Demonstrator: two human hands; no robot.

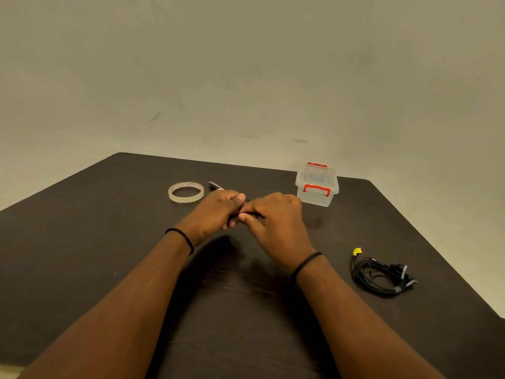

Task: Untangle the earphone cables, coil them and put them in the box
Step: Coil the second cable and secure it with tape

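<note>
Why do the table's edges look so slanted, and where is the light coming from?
Head view: the wide-angle lens splays the dark wooden table, so its edges fan outward. Soft shadows lie under the left hand and right hand, suggesting light from above. Faint sheen on the clear plastic box with red latches; the black earphone cable bundle looks slightly soft.

Something dark sat pinched between the left hand (218, 207) and right hand (276, 214), mostly buried under fingers. A metal object (216, 185) behind the left hand stayed largely hidden, unidentifiable.
</note>
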